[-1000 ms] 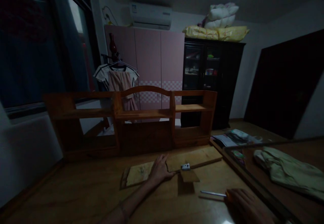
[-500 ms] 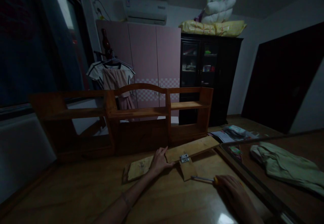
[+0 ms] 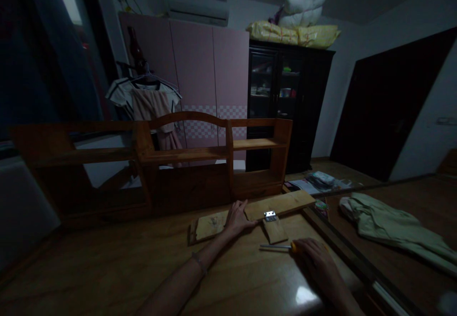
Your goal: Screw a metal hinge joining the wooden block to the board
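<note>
My left hand (image 3: 238, 218) grips a long wooden board (image 3: 282, 205), thumb on the near side and fingers over its top. The board's rough left part (image 3: 211, 226) shows beyond the hand. A small metal hinge (image 3: 270, 216) joins the board's near edge to a short wooden piece (image 3: 276, 231), which points toward me. My right hand (image 3: 314, 258) is closed around the yellow handle of a screwdriver (image 3: 276, 247). Its shaft points left, just in front of the short piece, apart from the hinge.
A wooden shelf unit (image 3: 185, 154) stands behind the board on the glossy tabletop (image 3: 124, 259). To the right, a raised dark edge (image 3: 342, 244) borders the table, with a pale green cloth (image 3: 389, 221) beyond it. Papers and plastic bags (image 3: 321, 181) lie behind.
My view has shifted, so the board, hinge and left hand appear farther right. The screwdriver tip has moved left relative to the short wooden piece. Both hands keep their holds.
</note>
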Demonstrator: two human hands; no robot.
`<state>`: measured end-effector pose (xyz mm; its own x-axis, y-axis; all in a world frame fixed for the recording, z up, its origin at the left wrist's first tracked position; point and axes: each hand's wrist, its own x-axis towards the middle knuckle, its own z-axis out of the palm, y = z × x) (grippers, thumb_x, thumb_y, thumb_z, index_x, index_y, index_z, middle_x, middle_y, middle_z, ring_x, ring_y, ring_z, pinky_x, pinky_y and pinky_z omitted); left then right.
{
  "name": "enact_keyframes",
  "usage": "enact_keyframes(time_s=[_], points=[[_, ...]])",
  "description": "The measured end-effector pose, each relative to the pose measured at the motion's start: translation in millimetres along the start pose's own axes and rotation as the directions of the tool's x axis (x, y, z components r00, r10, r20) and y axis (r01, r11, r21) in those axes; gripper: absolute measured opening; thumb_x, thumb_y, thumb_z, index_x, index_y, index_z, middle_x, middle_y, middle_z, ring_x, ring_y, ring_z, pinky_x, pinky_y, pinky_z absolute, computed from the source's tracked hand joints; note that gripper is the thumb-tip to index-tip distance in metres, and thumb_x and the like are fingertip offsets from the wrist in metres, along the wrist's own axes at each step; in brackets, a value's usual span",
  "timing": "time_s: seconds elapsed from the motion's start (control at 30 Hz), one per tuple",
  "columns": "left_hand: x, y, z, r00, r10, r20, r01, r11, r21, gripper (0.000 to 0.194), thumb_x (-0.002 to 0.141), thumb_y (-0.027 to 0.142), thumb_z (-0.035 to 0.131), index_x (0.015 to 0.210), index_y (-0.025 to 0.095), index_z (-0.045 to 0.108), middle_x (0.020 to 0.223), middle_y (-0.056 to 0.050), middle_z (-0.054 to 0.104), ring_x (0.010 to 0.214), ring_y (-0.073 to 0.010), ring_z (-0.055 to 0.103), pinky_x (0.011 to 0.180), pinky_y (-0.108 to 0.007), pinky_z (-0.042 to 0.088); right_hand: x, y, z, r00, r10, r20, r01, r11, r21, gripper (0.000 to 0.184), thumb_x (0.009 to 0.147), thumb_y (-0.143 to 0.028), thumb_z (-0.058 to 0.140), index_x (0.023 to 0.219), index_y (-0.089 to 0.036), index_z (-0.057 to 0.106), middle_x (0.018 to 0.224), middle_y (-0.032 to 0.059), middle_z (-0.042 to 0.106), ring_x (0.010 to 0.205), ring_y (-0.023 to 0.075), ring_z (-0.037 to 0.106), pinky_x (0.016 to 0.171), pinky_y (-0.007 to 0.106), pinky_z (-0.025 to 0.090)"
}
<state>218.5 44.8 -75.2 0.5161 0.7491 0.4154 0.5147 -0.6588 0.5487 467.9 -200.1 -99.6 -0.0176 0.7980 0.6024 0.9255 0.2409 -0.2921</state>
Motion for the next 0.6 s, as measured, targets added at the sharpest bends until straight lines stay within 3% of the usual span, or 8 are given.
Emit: enact_keyframes(time_s=[0.13,0.4,0.6], points=[[18,2,13.8,1.0,0.008,0.019,-0.008,1.0,-0.013,0.109,0.057,0.068,0.08,0.146,0.014,0.048,0.122,-0.014,0.057,0.115,-0.0321,0.053,0.104,-0.041,0.043,2,0,-2,0.999,-0.045,0.023,0.047,0.997,-0.062,0.029,0.094,-0.024,0.053,0.119,-0.03,0.067,0.117,0.0068,0.071,0.112,0.027,0.065,0.108,0.055,0.041],[37,-7,12.0,0.991,0.057,0.117,-0.056,0.998,-0.01,0.115,0.065,0.066,0.076,0.154,0.007,0.032,0.129,-0.02,0.055,0.12,-0.0347,0.052,0.106,-0.045,0.04,5,-4,-3,0.998,-0.044,-0.055,0.03,0.973,-0.227,0.03,0.09,-0.028,0.059,0.119,-0.027,0.067,0.118,0.0076,0.071,0.116,0.0282,0.062,0.112,0.057,0.034],[12,5,-13.3,0.985,0.15,0.087,-0.154,0.987,0.038,0.093,0.082,0.057,0.067,0.155,0.012,0.029,0.145,-0.019,0.046,0.137,-0.0331,0.039,0.117,-0.051,0.027,-4,2,0,0.98,0.135,-0.144,-0.158,0.974,-0.163,0.035,0.096,-0.033,0.048,0.126,-0.023,0.064,0.133,0.012,0.061,0.126,0.0286,0.055,0.105,0.049,0.046]])
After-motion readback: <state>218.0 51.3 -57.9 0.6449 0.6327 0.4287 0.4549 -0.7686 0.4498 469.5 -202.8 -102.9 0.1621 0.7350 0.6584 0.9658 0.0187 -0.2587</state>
